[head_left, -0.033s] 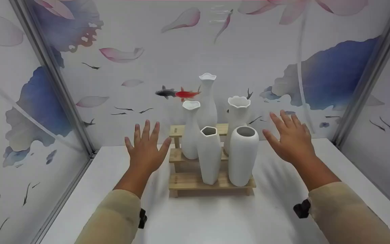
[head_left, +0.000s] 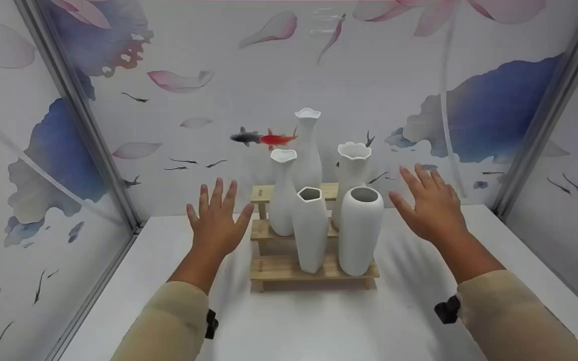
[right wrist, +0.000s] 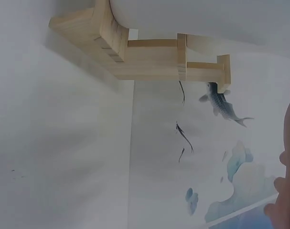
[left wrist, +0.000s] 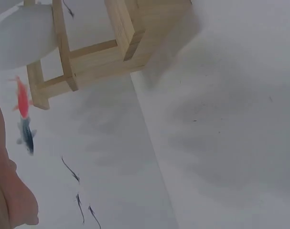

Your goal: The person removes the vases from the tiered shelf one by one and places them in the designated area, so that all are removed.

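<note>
A white back wall (head_left: 349, 95), printed with petals and blue lotus leaves, closes off the far side, with similar walls at left and right. Before it lies a white worktop (head_left: 289, 326). A grey metal post (head_left: 72, 105) stands in the left corner, another in the right. Two beige sleeves (head_left: 168, 321) reach in from the near edge.

Centred toward the back of the worktop is a three-step wooden stand (head_left: 279, 268), carrying five upright white vases. The tallest, a wavy-rimmed vase (head_left: 309, 160), is on the top step at the back. A smooth rounded vase (head_left: 360, 235) occupies the right of the lowest step, with a faceted vase (head_left: 311, 235) just to its left. On the middle step are a slim-necked vase (head_left: 282, 205) at left and a ruffled vase (head_left: 350, 170) at right, partly hidden by the rounded one.

The left hand (head_left: 217, 223), empty, spreads its fingers wide beside the stand's left end. The right hand (head_left: 432, 205), also empty, extends its fingers with the thumb apart, near the rounded vase but clear of it.

A small black object (head_left: 448, 309) sits at each cuff. Red and black fish (head_left: 277, 139) are printed behind the vases.
</note>
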Available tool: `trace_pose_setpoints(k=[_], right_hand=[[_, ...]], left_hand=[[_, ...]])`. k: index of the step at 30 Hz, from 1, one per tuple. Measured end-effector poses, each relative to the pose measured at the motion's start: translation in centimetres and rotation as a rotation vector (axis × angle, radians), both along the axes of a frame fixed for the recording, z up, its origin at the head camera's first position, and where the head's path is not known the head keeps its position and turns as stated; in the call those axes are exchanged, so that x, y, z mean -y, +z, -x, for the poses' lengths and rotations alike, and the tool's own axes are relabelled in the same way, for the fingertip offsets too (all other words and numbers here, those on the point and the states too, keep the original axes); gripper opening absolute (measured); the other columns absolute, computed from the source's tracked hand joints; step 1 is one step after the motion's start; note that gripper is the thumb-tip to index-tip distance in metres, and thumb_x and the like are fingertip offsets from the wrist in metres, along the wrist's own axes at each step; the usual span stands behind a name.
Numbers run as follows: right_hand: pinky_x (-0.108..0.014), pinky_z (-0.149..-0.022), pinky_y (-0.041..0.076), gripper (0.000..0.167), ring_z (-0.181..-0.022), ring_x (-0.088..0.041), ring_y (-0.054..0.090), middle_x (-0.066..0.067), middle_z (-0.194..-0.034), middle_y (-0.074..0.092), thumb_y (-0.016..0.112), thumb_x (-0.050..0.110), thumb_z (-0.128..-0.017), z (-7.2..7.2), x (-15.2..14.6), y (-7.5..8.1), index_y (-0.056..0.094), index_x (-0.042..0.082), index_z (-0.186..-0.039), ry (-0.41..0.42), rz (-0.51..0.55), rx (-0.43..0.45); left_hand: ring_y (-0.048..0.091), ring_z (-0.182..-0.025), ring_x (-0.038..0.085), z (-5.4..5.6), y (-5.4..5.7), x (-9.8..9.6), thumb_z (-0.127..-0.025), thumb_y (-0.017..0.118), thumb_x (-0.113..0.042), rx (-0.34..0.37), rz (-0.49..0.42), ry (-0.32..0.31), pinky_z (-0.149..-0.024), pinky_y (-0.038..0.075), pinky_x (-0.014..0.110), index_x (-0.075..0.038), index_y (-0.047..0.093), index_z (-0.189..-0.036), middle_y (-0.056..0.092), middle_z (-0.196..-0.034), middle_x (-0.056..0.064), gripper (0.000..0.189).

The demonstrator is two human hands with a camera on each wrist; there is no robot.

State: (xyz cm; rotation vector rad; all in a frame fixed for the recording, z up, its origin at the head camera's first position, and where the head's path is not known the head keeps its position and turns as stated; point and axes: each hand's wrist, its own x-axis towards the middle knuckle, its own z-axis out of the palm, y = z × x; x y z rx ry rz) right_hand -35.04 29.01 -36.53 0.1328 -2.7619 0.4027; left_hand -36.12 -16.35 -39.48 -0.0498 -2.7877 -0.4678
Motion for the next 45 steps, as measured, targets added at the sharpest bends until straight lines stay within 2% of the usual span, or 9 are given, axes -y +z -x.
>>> trace_pose_setpoints(k=[4, 14, 21, 28, 32, 39, 45], right_hand=[[-0.081, -0.124, 0.015, 0.083, -0.165, -0.051, 0.012, -0.015, -0.182, 0.011, 0.030, 0.076, -0.105, -0.4, 0.3, -0.1, 0.010, 0.033, -0.174, 0.024, 0.053, 0.006], [-0.079, -0.124, 0.021, 0.078, -0.165, -0.049, 0.019, -0.010, -0.182, 0.014, 0.030, 0.073, -0.107, -1.8, 1.3, -1.4, 0.010, 0.037, -0.173, 0.090, 0.240, 0.036], [-0.080, -0.123, 0.022, 0.074, -0.165, -0.048, 0.021, -0.009, -0.182, 0.015, 0.029, 0.070, -0.109, -2.7, 1.8, -2.2, 0.011, 0.037, -0.173, 0.104, 0.336, 0.025], [-0.066, -0.123, 0.039, 0.069, -0.161, -0.039, 0.037, -0.001, -0.179, 0.028, 0.030, 0.066, -0.110, -3.3, 3.0, -3.3, 0.016, 0.039, -0.172, 0.138, 0.449, -0.039], [-0.065, -0.124, 0.039, 0.065, -0.161, -0.039, 0.037, -0.001, -0.177, 0.033, 0.031, 0.063, -0.111, -3.8, 3.7, -3.8, 0.019, 0.040, -0.171, 0.156, 0.517, -0.060], [-0.064, -0.126, 0.037, 0.063, -0.161, -0.038, 0.038, -0.002, -0.175, 0.037, 0.033, 0.061, -0.112, -4.2, 4.5, -4.4, 0.022, 0.040, -0.170, 0.165, 0.576, -0.062], [-0.069, -0.125, 0.035, 0.063, -0.158, -0.036, 0.043, -0.005, -0.173, 0.040, 0.036, 0.055, -0.112, -4.3, 4.8, -4.4, 0.024, 0.035, -0.170, 0.186, 0.669, -0.074]], left_hand=[[-0.009, -0.170, 0.037, -0.2, -0.5, -0.2, -0.106, 0.031, -0.074, -0.002, -0.024, -0.005, -0.129, -0.002, 0.076, -0.034, 0.008, -0.174, 0.000, -0.184, 0.004, 0.082], [0.002, -0.170, 0.039, -1.2, -3.2, -0.6, -0.108, 0.036, -0.067, -0.015, -0.150, -0.033, -0.132, 0.009, 0.072, -0.026, 0.016, -0.174, 0.011, -0.183, 0.009, 0.080], [0.003, -0.170, 0.039, -1.6, -4.8, -0.2, -0.110, 0.039, -0.064, 0.026, -0.229, -0.039, -0.132, 0.012, 0.071, -0.024, 0.017, -0.174, 0.013, -0.182, 0.009, 0.079], [0.004, -0.169, 0.041, -2.3, -5.8, 0.0, -0.111, 0.038, -0.059, 0.054, -0.314, -0.066, -0.130, 0.015, 0.074, -0.023, 0.018, -0.173, 0.015, -0.182, 0.010, 0.074], [0.005, -0.169, 0.043, -2.6, -6.3, -0.2, -0.111, 0.036, -0.061, 0.064, -0.350, -0.080, -0.131, 0.013, 0.072, -0.022, 0.019, -0.173, 0.017, -0.181, 0.012, 0.075], [0.004, -0.169, 0.042, -2.9, -6.9, -0.5, -0.112, 0.039, -0.058, 0.089, -0.428, -0.073, -0.132, 0.010, 0.070, -0.021, 0.019, -0.173, 0.017, -0.181, 0.013, 0.074], [0.005, -0.169, 0.041, -2.9, -7.4, -0.9, -0.112, 0.040, -0.056, 0.106, -0.476, -0.071, -0.133, 0.011, 0.069, -0.023, 0.019, -0.173, 0.016, -0.182, 0.010, 0.073]])
